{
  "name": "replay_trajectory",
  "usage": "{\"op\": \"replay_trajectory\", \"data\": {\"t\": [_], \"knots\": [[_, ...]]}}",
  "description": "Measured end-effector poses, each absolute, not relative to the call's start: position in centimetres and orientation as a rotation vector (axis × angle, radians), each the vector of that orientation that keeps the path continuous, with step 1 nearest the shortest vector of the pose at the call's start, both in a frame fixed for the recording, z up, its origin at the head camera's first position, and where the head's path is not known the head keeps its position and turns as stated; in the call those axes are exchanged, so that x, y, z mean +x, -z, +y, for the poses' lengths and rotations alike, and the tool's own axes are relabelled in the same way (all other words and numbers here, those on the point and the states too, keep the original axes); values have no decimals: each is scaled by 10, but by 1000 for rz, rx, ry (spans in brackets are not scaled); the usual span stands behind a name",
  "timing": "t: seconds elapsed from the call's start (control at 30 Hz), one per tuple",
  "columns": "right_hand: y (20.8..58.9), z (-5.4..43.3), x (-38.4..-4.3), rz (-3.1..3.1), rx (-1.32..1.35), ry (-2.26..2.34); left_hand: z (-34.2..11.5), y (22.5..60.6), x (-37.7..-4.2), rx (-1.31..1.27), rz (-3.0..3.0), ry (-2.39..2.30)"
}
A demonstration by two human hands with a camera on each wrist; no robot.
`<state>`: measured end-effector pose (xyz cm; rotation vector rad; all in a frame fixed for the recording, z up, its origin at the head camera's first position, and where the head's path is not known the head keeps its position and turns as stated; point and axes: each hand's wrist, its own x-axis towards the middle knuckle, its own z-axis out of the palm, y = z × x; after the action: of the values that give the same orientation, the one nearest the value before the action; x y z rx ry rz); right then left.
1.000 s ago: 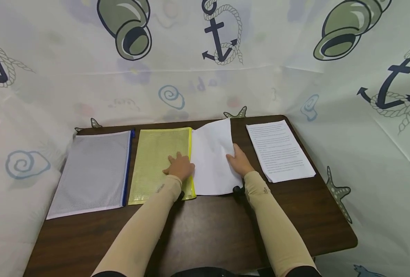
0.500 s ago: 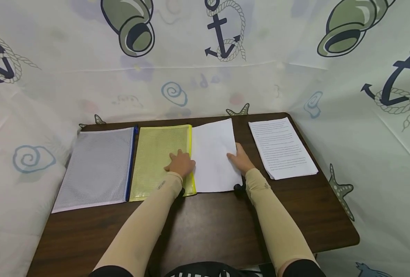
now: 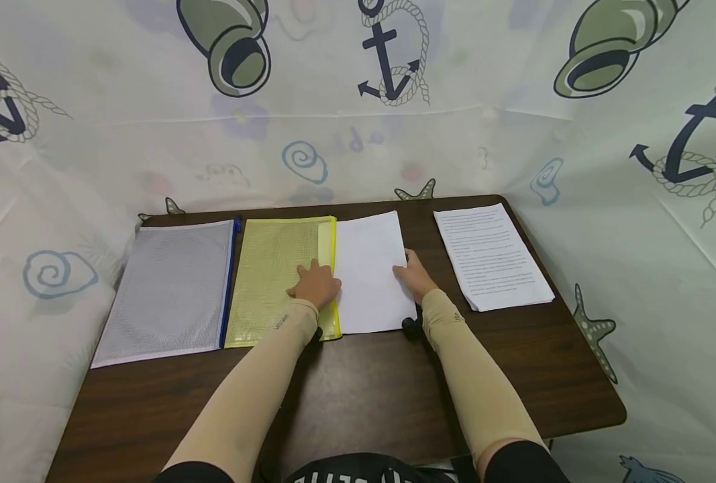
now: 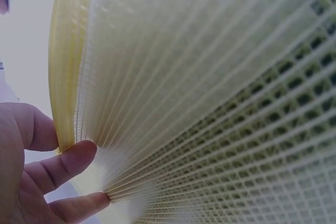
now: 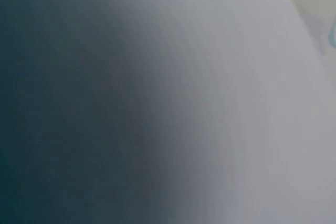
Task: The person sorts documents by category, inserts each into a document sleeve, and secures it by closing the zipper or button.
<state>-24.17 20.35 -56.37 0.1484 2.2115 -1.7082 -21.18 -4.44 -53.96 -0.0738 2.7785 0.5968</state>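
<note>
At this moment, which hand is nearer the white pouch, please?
Left. The left hand holds the yellow pouch beside the white pouch; the right hand, farther right, holds white paper.

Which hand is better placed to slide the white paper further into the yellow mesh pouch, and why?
Probably the right hand: it grips the white paper by its outer edge. The left hand pinches the yellow mesh pouch near its opening, so likely suits steadying.

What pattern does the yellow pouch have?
The yellow pouch has a grid mesh, clearest in the left wrist view.
</note>
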Motion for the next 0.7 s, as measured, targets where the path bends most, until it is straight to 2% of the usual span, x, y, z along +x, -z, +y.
{"op": "replay_trajectory", "data": {"t": [0.27, 0.7], "knots": [[548, 215, -226, 2340, 114, 1266, -49, 538, -212, -73, 2775, -636], [557, 200, -214, 2300, -80, 1374, -46, 537, -211, -54, 2782, -659]]}}
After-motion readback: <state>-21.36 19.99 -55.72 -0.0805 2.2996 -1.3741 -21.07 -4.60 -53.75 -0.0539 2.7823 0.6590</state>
